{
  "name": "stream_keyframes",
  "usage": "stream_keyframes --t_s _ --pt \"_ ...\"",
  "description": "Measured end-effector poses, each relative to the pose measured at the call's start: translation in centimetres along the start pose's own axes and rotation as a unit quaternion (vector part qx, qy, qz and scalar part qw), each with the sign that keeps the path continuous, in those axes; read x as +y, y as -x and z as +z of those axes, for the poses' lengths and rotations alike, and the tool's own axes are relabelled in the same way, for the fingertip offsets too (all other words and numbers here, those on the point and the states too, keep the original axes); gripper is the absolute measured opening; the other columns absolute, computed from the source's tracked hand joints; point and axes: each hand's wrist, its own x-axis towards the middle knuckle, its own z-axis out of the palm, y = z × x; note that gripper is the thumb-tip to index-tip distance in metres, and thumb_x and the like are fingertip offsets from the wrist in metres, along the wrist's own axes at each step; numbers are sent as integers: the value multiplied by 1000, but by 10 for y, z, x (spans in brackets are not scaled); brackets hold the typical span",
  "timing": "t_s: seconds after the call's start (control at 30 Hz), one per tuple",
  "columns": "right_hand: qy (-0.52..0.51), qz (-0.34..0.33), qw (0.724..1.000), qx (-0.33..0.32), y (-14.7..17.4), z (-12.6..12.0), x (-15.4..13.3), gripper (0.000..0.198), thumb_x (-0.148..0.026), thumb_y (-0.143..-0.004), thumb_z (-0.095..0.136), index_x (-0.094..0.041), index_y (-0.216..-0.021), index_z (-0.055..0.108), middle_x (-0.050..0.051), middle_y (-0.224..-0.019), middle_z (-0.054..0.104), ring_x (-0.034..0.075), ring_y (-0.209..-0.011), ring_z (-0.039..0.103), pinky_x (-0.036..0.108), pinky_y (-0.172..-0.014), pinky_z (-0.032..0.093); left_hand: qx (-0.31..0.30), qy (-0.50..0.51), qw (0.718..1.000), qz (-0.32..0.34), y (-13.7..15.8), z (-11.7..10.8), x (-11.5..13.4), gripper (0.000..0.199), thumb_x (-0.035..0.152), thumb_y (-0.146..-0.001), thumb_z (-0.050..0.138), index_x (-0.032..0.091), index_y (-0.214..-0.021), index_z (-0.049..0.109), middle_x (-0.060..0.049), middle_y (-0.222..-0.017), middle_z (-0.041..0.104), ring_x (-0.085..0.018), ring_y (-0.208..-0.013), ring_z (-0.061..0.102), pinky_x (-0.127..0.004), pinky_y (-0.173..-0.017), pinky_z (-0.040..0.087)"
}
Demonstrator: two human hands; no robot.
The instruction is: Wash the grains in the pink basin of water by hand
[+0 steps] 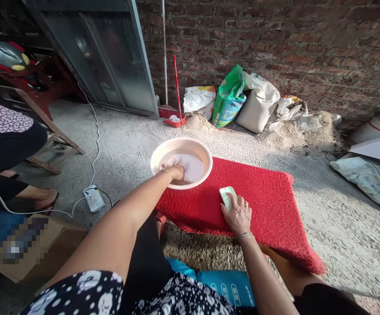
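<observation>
- Basin [208,162]: L hand [176,171] in its water [193,165], grip can't tell.
- R hand [238,214] grips green item [224,193], red cloth [265,192] under it.
- Step: prob. wetting; next likely needs water brought R to cloth.

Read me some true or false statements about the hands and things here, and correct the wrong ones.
1. The left hand is inside the basin. True.
2. Both hands are in the water. False: the right hand touches a pale green object.
3. The cloth beneath that object is blue. False: the cloth is red.
4. A green sack stands near the brick wall. True.
</observation>
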Motion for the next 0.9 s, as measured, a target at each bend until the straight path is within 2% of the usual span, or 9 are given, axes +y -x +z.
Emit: stream_keyframes --t_s 0.17,0.27,0.33,0.4,0.5,0.6,0.7,0.8,0.9 --pt "-1 -9 1000 9 0 2 3 47 -47 -88 56 -30 -132 55 11 -118 58 27 -103 54 35 -77 38 -14 -4 1000 15 8 -15 3 103 60 -71 67 33 -156 15 -15 -164 1 -48 -145 8 -74 -103 26" --pt "-3 -10 1000 10 1 3 4 46 -46 -88 56 -29 -131 55 11 -119 58 27 -103 54 34 -78 38 -4 3 998 69 19 -22 2 76 49 -81 61 27 -149 37 -16 -156 31 -38 -138 37 -53 -107 37" --pt "-3 -9 1000 9 1 3 4 46 -46 -88 56 -29 -131 55 11 -119 58 27 -104 53 34 -78 37 7 8 994 105 33 -22 -2 56 40 -87 54 23 -141 48 -12 -146 47 -28 -130 48 -38 -106 39" --pt "-2 -7 1000 7 0 3 4 46 -46 -88 56 -29 -132 54 11 -120 58 27 -104 53 34 -78 37 33 13 991 126 51 -18 -7 44 36 -91 48 22 -132 55 -9 -138 55 -24 -125 52 -33 -104 40" --pt "0 -2 1000 0 0 3 3 47 -46 -89 56 -30 -132 54 11 -121 57 27 -105 53 34 -79 38 113 38 979 163 81 -10 -13 36 39 -97 36 21 -112 64 -7 -116 67 -23 -108 61 -31 -91 45" --pt "4 3 1000 -5 0 2 2 47 -46 -88 55 -30 -133 54 11 -121 57 27 -106 53 35 -79 38 164 56 962 210 103 1 -12 41 45 -100 32 23 -99 66 -4 -99 70 -20 -94 65 -28 -80 45" --pt "7 7 1000 -6 0 2 1 48 -46 -88 56 -29 -133 54 10 -121 57 27 -105 53 35 -79 39 197 11 956 219 111 14 -3 36 50 -96 44 22 -98 65 -5 -97 71 -23 -94 66 -31 -81 46" --pt "14 13 1000 -8 0 2 1 48 -46 -89 55 -30 -134 53 10 -121 57 26 -104 53 34 -79 39 235 -42 948 211 109 26 4 21 35 -94 53 18 -103 63 -9 -97 72 -26 -94 66 -36 -84 46" --pt "22 16 1000 -12 -1 3 1 48 -48 -89 54 -30 -134 53 10 -120 57 26 -104 53 35 -79 40 248 -69 942 216 105 34 4 23 13 -95 41 16 -102 62 -10 -93 71 -25 -89 67 -36 -80 48"
